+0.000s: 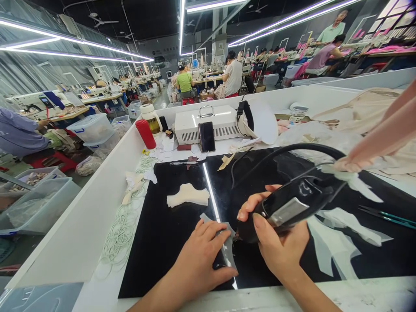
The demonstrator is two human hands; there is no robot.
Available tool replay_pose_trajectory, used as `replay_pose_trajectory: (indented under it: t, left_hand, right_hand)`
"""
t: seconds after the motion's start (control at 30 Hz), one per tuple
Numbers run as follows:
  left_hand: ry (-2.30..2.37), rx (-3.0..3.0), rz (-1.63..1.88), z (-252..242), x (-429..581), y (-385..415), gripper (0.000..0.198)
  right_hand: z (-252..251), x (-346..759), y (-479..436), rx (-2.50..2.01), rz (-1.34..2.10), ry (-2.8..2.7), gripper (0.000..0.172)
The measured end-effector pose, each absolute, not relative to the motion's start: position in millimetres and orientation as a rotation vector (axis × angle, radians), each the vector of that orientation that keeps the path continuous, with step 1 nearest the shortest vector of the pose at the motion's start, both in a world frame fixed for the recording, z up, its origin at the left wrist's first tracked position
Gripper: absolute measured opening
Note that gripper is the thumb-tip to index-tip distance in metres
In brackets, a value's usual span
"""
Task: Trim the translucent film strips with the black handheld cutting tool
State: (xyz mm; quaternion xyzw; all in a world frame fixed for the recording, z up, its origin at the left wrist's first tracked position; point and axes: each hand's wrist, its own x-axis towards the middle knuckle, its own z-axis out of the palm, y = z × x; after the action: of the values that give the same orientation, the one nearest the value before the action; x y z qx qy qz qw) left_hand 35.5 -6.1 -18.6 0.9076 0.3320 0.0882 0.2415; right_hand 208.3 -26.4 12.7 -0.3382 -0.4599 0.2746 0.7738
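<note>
My right hand (282, 247) is wrapped around a black corded handheld tool (292, 201) with a silver plate on its side. The tool is tilted, and its narrow tip is beside the edge of a translucent sheet piece (230, 249). My left hand (204, 253) lies on that piece with fingers spread, pressing it to the glossy black board (156, 260). A cream layered cutout (187, 195) lies farther back on the board. What looks like a pale pink fabric band (380, 134) runs from the tool's rear end to the right edge.
Right of the tool lie translucent scraps (334, 247) and teal-handled tweezers (390, 216). A tangle of pale green cord (120, 234) runs along the left. Behind stand a white vented box (191, 123), a phone (207, 137), a red cup (146, 134) and a jug (151, 117). Other people sit farther off.
</note>
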Motion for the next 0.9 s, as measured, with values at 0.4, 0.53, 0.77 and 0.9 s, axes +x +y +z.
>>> replay_pose_trajectory:
  t: [0.4,0.53,0.77,0.9]
  left_hand:
    - [0.913,2.459,0.264,-19.1,34.5,-8.2,0.076]
    - [0.912,2.445,0.261,-21.6,33.7,-8.0,0.077]
    - [0.918,2.413,0.227,-17.5,34.9,-8.2,0.079]
    - [0.923,2.397,0.21,-14.3,35.3,-8.2,0.075]
  right_hand:
    - [7.9,206.9,-37.7,-0.661,0.668,-1.016,0.041]
    - [7.7,205.5,-37.8,-0.684,0.662,-1.018,0.039]
    - [12.6,204.9,-43.8,-0.677,0.718,-1.0,0.039]
    - [10.6,204.2,-48.9,-0.66,0.743,-0.998,0.041]
